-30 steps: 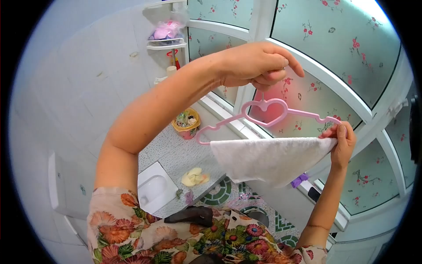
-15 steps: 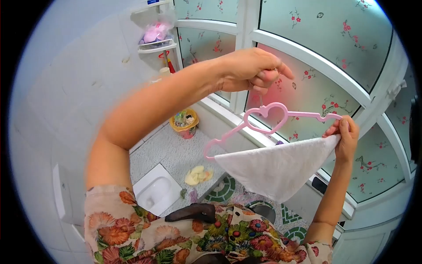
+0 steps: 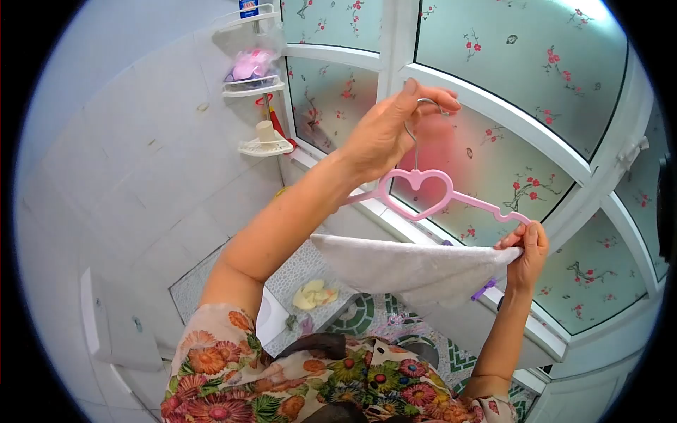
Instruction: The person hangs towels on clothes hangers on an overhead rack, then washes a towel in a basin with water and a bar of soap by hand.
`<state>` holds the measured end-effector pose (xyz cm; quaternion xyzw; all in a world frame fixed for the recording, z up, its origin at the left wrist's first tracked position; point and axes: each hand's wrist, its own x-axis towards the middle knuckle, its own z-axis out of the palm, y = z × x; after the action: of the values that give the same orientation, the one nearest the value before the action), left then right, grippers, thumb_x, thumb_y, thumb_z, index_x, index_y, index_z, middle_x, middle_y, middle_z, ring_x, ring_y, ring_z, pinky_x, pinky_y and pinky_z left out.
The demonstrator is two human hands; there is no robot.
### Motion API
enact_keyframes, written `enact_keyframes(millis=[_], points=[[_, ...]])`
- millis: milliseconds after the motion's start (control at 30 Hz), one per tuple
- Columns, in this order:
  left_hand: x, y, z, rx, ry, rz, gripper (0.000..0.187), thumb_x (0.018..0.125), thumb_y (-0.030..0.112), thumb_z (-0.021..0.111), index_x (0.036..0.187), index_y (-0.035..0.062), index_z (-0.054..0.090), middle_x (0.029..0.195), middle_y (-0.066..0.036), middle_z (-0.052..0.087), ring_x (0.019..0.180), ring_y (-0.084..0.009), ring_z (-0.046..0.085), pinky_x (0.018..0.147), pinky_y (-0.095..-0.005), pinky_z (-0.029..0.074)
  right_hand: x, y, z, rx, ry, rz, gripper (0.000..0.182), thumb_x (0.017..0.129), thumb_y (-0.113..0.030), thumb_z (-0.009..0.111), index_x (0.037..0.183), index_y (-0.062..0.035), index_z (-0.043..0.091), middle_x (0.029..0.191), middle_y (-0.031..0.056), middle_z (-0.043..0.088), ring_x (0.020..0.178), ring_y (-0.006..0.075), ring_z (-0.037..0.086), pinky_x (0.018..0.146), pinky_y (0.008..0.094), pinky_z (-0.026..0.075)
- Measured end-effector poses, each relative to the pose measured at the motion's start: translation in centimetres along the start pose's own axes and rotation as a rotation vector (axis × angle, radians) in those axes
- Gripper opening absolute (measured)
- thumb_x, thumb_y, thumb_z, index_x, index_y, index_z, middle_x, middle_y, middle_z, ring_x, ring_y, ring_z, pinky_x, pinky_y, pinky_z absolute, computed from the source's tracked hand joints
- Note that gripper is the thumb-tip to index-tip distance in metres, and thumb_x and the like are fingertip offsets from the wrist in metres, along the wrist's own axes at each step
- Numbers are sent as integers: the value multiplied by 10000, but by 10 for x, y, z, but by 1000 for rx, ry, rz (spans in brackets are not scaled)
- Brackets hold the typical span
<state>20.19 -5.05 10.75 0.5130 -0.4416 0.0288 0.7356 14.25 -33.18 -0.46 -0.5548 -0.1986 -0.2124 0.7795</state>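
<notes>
A pink clothes hanger (image 3: 446,185) with a heart-shaped centre is held up in front of the frosted window. My left hand (image 3: 388,130) is at its metal hook (image 3: 416,144), which passes between the thumb and the fingers. At the hanger's right tip, my right hand (image 3: 527,255) pinches the corner of a white cloth (image 3: 416,264) with fingers closed. The cloth spreads leftward below the hanger and sags at its lower edge. My left forearm hides the hanger's left end.
A white corner shelf (image 3: 255,86) holds a bag with pink things. Below it, a smaller shelf (image 3: 266,146) carries a beige cup. A yellow cloth (image 3: 315,295) lies on the pebbled floor near a squat toilet (image 3: 271,317). Window frames (image 3: 508,123) rise close beyond my hands.
My left hand has turned and its fingers have loosened around the hook. The right hand, hanger tip and cloth corner have moved down and left. The left forearm now covers the hanger's left end.
</notes>
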Motion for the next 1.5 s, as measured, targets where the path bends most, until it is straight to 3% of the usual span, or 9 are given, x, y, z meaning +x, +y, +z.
enact_keyframes(millis=[33,133,167,367,567,1000,1367,1467,1500], points=[[2,0,4,27,45,68,590,952,529,249,997,39,576,1089,-123,539,1070,-249,506,971,-424,388,-2,-1,3,10,-1,2,298,961,-259,440,779,-25,474,577,112,567,492,205,581,493,311,512],[7,5,2,-139,-84,72,583,954,526,248,946,39,569,952,-113,584,1045,-255,528,954,-399,401,-4,-3,9,34,10,0,297,963,-252,433,778,-24,473,571,113,563,486,206,579,486,309,511],[8,6,9,-217,66,14,654,943,558,248,794,-2,553,793,-151,600,855,-257,597,813,-358,466,-5,-3,11,42,17,-3,297,964,-249,429,777,-23,472,568,115,562,483,206,578,483,308,511],[11,16,9,-37,99,-175,666,963,520,141,559,62,408,538,-55,395,547,-233,507,531,-331,405,-15,-13,24,99,-38,21,297,968,-241,418,788,-11,474,565,121,558,472,211,577,469,320,518],[11,30,13,-102,36,-388,604,970,492,172,526,103,303,506,-14,283,433,-151,377,423,-282,261,-17,-25,29,-52,-46,-49,283,966,-228,423,808,0,482,577,129,568,483,219,592,481,324,531],[-12,24,11,-267,-56,-706,578,979,449,242,487,146,253,455,45,234,317,-43,207,314,-215,167,-16,-36,21,-141,-178,-106,258,953,-204,457,840,23,506,582,110,561,477,207,593,466,318,534],[-9,52,18,-150,-133,-534,590,977,460,251,474,153,246,454,50,221,302,-30,191,306,-192,152,-10,-15,29,-56,-151,-7,270,962,-212,434,823,9,504,573,119,563,502,205,601,486,321,536],[-10,57,17,-107,-82,-408,575,977,465,226,525,113,275,494,34,202,369,-71,184,371,-234,145,-9,-13,31,-43,-118,7,286,963,-228,433,808,5,496,572,126,563,495,211,597,482,332,534],[-10,59,17,-151,-69,-417,543,964,496,199,653,77,349,607,-25,300,472,-134,297,450,-260,240,-9,-12,31,-4,-103,15,288,963,-229,434,806,5,494,572,127,564,492,215,596,482,335,532]])
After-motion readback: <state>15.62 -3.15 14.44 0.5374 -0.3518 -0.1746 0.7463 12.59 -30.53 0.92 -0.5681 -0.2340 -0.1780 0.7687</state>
